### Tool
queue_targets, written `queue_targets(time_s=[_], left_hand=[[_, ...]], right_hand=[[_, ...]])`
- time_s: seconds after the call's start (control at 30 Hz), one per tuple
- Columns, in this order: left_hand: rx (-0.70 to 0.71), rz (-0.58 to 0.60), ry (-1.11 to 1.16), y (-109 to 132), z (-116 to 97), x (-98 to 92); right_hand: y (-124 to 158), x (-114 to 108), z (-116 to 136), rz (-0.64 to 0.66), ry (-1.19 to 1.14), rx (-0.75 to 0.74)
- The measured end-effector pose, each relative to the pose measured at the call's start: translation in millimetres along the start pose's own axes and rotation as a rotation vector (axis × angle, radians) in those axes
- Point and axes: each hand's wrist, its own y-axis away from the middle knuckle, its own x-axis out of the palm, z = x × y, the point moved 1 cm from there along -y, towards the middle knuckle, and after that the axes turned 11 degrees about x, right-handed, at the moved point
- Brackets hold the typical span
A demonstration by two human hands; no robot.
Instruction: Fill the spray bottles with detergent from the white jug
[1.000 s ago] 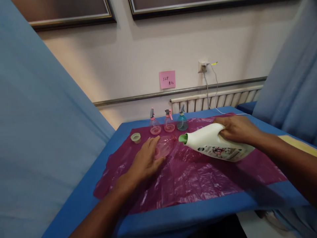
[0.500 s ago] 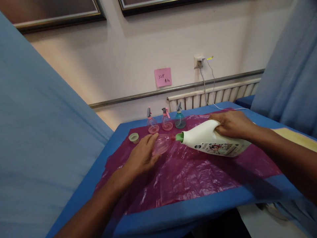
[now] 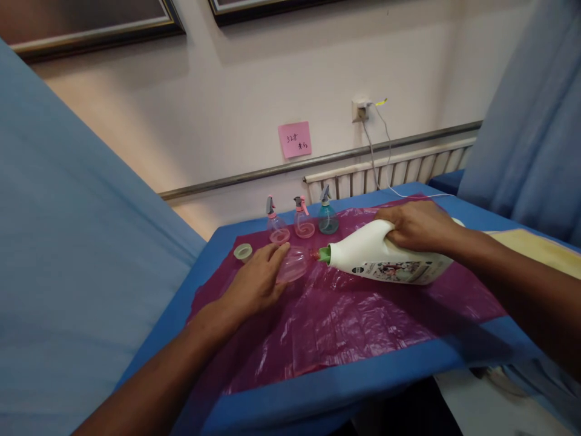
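My left hand [image 3: 259, 275] is wrapped round the base of a clear pink bottle [image 3: 294, 265], tilted with its neck to the right. My right hand [image 3: 415, 225] grips the handle of a large white jug [image 3: 363, 251], which lies almost level. The jug's green spout [image 3: 324, 255] meets the mouth of the pink bottle. Behind them stand two pink spray bottles [image 3: 278, 230] and a teal spray bottle [image 3: 327, 219]. A pale round cap [image 3: 242, 252] lies to the left of my left hand.
A crinkled purple plastic sheet [image 3: 345, 327] covers much of the blue table [image 3: 363, 381]. Blue curtains [image 3: 68, 242] hang at both sides. Yellow cloth [image 3: 535, 249] lies at the right. A white cable [image 3: 389, 157] runs from the wall socket onto the table.
The view has shifted slightly, so most things appear a little further left. Both hands keep their holds, and the spout remains at the pink bottle's mouth.
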Motion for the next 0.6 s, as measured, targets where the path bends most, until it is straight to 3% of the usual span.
queue_targets(time_s=[0.6], left_hand=[[0.051,0.139,-0.246,-13,-6,-16.9]], right_hand=[[0,-4,0,0.047,0.027,0.006]])
